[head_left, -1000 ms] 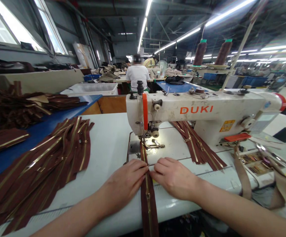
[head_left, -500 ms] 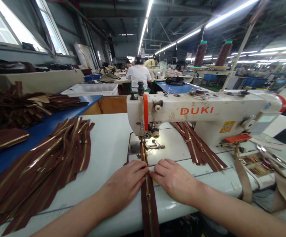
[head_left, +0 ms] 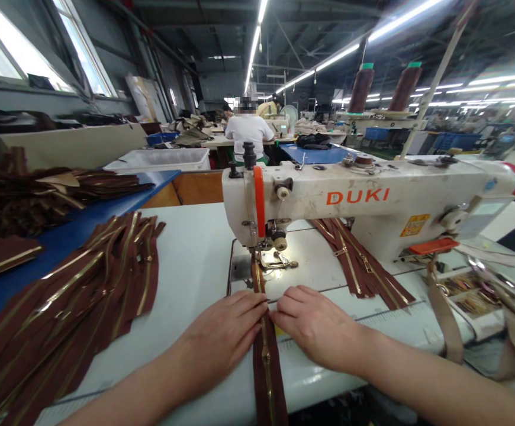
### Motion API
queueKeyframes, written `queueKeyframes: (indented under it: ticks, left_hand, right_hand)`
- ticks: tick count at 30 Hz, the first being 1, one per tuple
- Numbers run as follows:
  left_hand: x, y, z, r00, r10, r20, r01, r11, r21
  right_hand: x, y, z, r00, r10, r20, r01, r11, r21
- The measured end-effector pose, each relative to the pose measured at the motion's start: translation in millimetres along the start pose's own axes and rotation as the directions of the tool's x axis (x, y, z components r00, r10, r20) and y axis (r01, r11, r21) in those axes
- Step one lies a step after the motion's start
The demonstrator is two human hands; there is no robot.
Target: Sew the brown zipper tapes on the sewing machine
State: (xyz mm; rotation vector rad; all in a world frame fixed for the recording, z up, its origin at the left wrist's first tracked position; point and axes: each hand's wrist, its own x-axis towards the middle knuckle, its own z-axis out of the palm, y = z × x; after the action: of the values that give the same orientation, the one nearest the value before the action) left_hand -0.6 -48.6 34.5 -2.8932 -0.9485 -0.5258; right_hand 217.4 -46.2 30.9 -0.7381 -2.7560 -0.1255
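A brown zipper [head_left: 266,370] with gold teeth runs from under the needle of the white sewing machine [head_left: 302,198] down over the table's front edge. My left hand [head_left: 226,331] pinches its left side, fingertips lying over the tape. From the right, my right hand [head_left: 313,322] grips the zipper's right edge with curled fingers. Both hands rest just in front of the metal needle plate [head_left: 242,269]. The zipper's slider shows below the fingers. What lies beneath the fingertips is hidden.
Many brown zippers [head_left: 106,284] are heaped at left, with further bundles [head_left: 53,189] on a blue table. Several finished-looking zippers [head_left: 359,260] lie beneath the machine arm. A tool tray [head_left: 475,296] stands at right. A person in a white shirt [head_left: 248,133] sits ahead.
The view has shifted slightly. Both hands keep their hold on the zipper in nearly the same place, and the zipper shows little visible movement.
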Motion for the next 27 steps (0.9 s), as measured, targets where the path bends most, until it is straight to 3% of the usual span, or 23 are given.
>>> queueKeyframes:
  ticks: [9,17,20,27]
  left_hand:
    - [9,-13,6.2,0.999,-0.007,0.037,0.003,0.992,0.127]
    - [10,-25,16.0,0.998,-0.063,0.004,0.061,0.981,0.184]
    - [8,-27,18.3,0.999,-0.031,-0.01,0.032,0.974,0.225]
    - [5,-30,17.6,0.997,-0.054,-0.057,0.065,0.976,0.21]
  right_hand:
    - [16,17,6,0.999,-0.011,-0.044,0.008,0.999,-0.05]
    - [35,36,9,0.998,0.028,-0.047,-0.032,0.995,-0.091]
    - [41,40,10,0.998,0.043,-0.038,-0.047,0.991,-0.127]
    - [46,43,22,0.984,0.123,-0.128,-0.133,0.989,-0.069]
